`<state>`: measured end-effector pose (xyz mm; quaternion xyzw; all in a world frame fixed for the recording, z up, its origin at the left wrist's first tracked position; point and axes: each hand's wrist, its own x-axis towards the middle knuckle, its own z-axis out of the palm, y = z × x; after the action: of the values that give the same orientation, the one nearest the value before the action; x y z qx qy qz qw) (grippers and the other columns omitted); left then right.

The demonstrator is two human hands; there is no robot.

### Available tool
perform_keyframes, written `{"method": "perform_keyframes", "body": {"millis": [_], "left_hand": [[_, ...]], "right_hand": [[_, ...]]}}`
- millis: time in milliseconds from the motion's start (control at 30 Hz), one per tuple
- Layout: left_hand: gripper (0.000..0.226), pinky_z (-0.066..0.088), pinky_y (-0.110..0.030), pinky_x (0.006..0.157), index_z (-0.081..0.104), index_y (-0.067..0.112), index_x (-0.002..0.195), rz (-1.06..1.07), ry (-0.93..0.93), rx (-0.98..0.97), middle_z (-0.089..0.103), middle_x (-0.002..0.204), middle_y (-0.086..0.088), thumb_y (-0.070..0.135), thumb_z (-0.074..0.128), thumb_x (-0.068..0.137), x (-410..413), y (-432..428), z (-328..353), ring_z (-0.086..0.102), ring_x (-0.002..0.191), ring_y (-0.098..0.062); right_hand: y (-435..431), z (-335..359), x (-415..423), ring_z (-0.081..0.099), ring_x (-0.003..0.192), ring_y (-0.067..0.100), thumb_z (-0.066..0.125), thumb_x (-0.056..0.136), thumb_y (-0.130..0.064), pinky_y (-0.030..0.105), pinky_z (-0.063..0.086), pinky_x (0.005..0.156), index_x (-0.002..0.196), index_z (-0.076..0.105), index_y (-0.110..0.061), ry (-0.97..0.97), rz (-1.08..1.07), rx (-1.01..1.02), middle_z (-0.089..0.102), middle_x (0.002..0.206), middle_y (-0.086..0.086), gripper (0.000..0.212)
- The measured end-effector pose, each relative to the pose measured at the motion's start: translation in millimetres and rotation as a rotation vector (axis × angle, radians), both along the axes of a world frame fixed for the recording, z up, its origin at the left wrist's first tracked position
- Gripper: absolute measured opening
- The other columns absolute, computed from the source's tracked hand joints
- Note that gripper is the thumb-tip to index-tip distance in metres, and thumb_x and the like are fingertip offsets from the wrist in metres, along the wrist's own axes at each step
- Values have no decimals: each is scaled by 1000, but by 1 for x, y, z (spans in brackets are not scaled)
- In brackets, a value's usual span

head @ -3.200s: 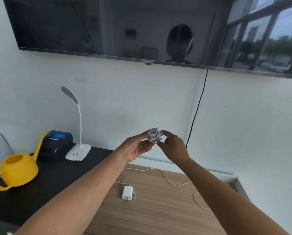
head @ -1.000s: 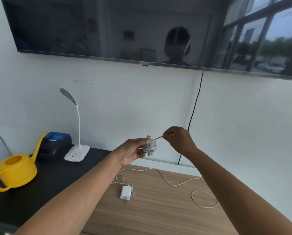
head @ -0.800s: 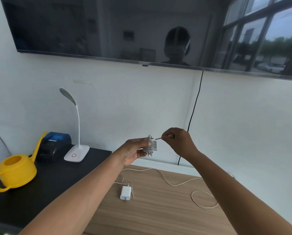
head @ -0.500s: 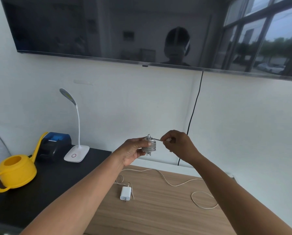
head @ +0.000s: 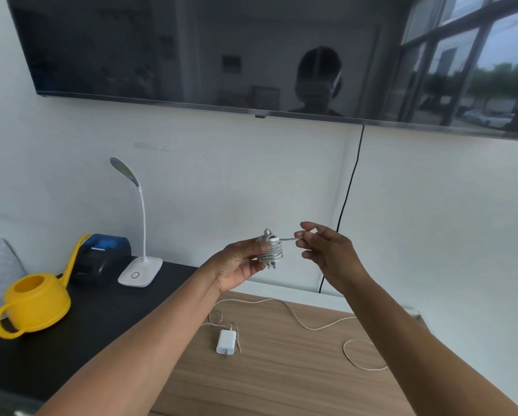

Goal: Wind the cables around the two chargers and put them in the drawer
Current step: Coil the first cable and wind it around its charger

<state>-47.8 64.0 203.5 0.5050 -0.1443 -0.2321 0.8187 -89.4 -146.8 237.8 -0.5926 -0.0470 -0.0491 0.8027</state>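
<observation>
Pinched between my left hand's thumb and fingers, the wound charger hangs in the air above the wooden desk, long axis roughly upright, prongs pointing down. My right hand nips the cable's free end, which runs sideways off the top of the coil. A second charger lies flat on the desk, prongs toward me, its cable trailing loose to the right.

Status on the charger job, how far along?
Done: cable mostly wound on the small white charger in the left hand. In hand: right hand pinches its short cable tail. Left: second white charger and loose white cable on the wooden top; no drawer visible.
</observation>
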Motion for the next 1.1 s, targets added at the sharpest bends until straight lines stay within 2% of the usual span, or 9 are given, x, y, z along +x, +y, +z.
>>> {"method": "perform_keyframes", "body": {"millis": [100,167,267,433,567,633,800,933,1100], "left_hand": [[29,52,-20,68,79,11,93,29,12,32,72,92,-5,15,86,65,0,0,0,64,85,-16],[26,52,-20,67,77,11,99,51,12,53,72,96,-5,11,75,73,0,-1,-1,63,88,-17],[38,52,-19,66,71,9,110,59,2,69,72,100,-5,13,74,71,-1,-4,-2,65,88,-15],[36,52,-19,65,70,6,109,75,21,39,70,98,-9,10,78,74,0,-3,-6,66,79,-13],[58,53,-19,64,76,8,97,60,-3,31,72,92,-8,26,97,45,2,0,-7,67,76,-13],[63,53,-20,62,77,8,93,67,-1,32,72,89,-8,28,99,37,3,0,-7,67,73,-13],[46,51,-19,58,77,8,95,80,36,16,70,90,-8,17,91,53,2,1,-5,64,71,-13],[30,50,-19,58,77,8,99,74,17,50,71,93,-8,6,81,69,0,1,-3,64,74,-13],[40,49,-19,62,73,6,110,60,-38,98,70,96,-7,8,75,70,2,3,-1,61,77,-13]], "right_hand": [[4,6,-4,68,74,23,66,86,0,27,53,63,107,59,-4,-30,-13,-117,74,89,17,23],[7,10,-5,68,72,25,69,83,1,28,53,61,97,62,-2,-48,-4,-186,73,87,21,15],[12,14,-6,65,66,22,71,83,-2,27,52,58,85,71,-2,-79,21,-267,72,79,18,3],[17,16,-5,67,67,18,66,87,-1,25,54,59,95,71,-1,-47,27,-252,73,79,10,9],[18,17,-4,66,70,17,69,86,-6,25,50,59,91,72,-3,-2,22,-303,73,80,9,7],[18,16,-2,62,70,15,72,84,-11,26,46,59,87,74,-6,9,-24,-380,72,77,6,5],[19,14,1,57,66,12,69,85,-8,23,43,55,79,73,-8,14,-58,-560,70,72,-1,8],[20,15,3,55,63,11,73,82,-8,22,42,53,81,74,-4,33,-82,-601,68,68,-2,4],[17,18,4,56,61,10,74,79,-10,22,42,52,83,74,1,53,-99,-625,69,70,2,12]]}}
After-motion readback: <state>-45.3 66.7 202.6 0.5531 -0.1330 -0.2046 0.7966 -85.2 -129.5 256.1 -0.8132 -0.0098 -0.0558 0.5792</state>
